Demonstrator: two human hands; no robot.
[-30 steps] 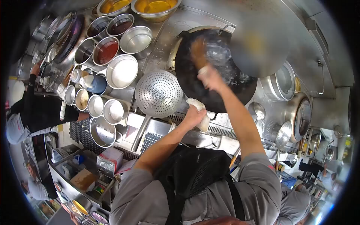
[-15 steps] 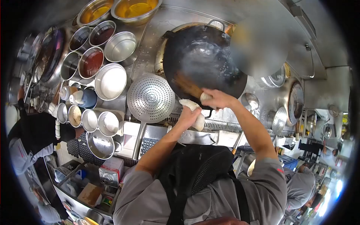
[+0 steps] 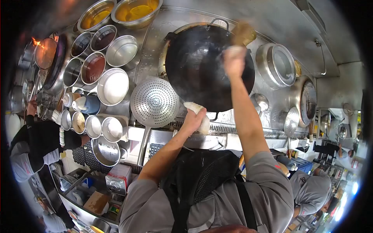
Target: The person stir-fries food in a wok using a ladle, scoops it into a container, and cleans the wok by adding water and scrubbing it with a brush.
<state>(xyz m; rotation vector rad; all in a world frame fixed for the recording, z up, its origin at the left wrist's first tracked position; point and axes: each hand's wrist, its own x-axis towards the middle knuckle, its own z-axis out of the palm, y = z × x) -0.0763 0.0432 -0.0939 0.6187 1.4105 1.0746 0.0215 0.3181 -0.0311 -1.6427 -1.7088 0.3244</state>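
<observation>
A black wok (image 3: 202,73) sits on the range in front of me; its dark inside is bare with a small shine. My left hand (image 3: 194,121) is closed on a folded white cloth (image 3: 204,125) at the wok's near rim, close to the near loop handle. Stretched over the wok's far right edge, my right hand (image 3: 234,64) is smeared by motion. It grips the pale-wrapped handle of a brown bamboo wok brush (image 3: 244,35), whose bristles reach past the rim. Left of the wok lies a perforated strainer (image 3: 154,101).
Metal pots (image 3: 112,86) of sauces and white contents stand at left, below two bowls of yellow oil (image 3: 136,9). A lidded pot (image 3: 276,65) and a ladle (image 3: 261,101) are at right. A co-worker (image 3: 35,147) works at far left near a flaming pan (image 3: 46,52).
My right hand has swung the brush from the wok's near left side up to its far right edge. The left hand stays on the cloth. Flames now show at far left.
</observation>
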